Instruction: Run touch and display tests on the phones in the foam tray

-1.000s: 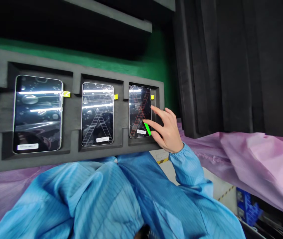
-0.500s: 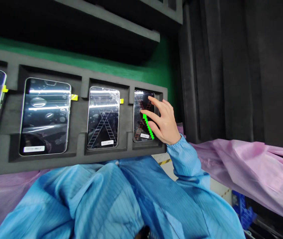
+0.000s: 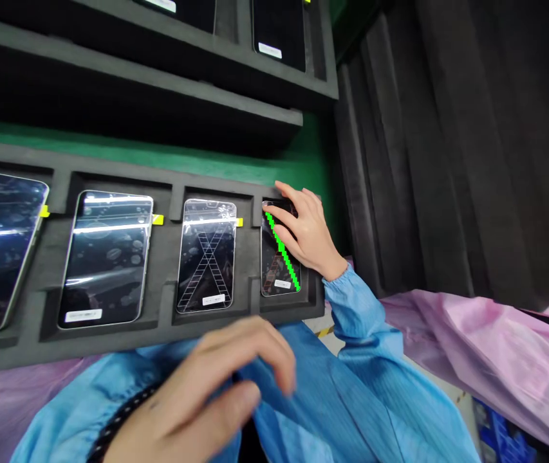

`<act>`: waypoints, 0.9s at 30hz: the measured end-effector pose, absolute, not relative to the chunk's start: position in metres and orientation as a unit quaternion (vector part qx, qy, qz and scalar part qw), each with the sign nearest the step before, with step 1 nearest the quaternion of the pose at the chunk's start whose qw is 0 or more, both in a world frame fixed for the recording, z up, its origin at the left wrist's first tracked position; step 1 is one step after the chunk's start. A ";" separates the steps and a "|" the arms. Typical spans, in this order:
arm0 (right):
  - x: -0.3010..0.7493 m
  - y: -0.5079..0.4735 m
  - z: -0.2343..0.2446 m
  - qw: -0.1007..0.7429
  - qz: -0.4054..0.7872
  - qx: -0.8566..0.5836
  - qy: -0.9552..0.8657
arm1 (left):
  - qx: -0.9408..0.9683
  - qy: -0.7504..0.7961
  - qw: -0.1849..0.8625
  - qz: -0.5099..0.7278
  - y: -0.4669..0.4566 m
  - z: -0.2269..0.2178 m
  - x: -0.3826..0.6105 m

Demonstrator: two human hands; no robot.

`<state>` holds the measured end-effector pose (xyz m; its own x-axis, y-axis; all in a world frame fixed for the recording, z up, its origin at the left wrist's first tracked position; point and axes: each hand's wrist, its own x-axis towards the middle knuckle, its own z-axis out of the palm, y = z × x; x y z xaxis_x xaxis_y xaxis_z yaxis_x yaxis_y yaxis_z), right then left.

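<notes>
A phone sits upright in the rightmost slot of a dark foam tray. My right hand lies on its upper screen, fingers apart, holding nothing. A jagged green line runs across the screen, from the lower right corner up to my fingertip, over a faint crossed ladder pattern. To the left, several more phones stand in the slots, the closest showing the same ladder pattern. My left hand, with a dark beaded band at the wrist, hovers low over my blue sleeve, fingers loosely curled and apart, holding nothing.
A higher foam shelf holds more phones. Green backing shows between the tiers. Dark ribbed foam stands to the right, above a pink-purple sheet. A blue crate sits low at the right.
The green line has grown toward the phone's upper left, following my right hand up the screen. My left hand has entered the view from below. The view has tilted, showing the higher shelf.
</notes>
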<state>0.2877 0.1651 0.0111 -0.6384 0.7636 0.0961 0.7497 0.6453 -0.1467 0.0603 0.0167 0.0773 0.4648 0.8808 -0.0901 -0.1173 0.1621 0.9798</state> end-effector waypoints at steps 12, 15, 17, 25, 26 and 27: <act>0.298 0.156 0.013 0.159 0.063 -0.452 -0.876 | 0.738 0.534 0.262 0.318 0.037 0.002 0.038; 0.310 0.145 0.010 0.188 0.027 -0.510 -0.839 | 0.724 0.527 0.279 0.348 0.037 0.004 0.037; 0.314 0.140 0.007 0.181 0.014 -0.541 -0.821 | 0.703 0.528 0.295 0.373 0.037 0.005 0.035; 0.315 0.138 0.004 0.187 0.010 -0.549 -0.815 | 0.673 0.549 0.290 0.403 0.034 0.001 0.034; 0.316 0.137 0.005 0.193 0.010 -0.546 -0.815 | 0.669 0.552 0.288 0.407 0.034 0.001 0.034; 0.316 0.135 0.005 0.196 0.010 -0.545 -0.815 | 0.665 0.555 0.286 0.410 0.034 0.001 0.034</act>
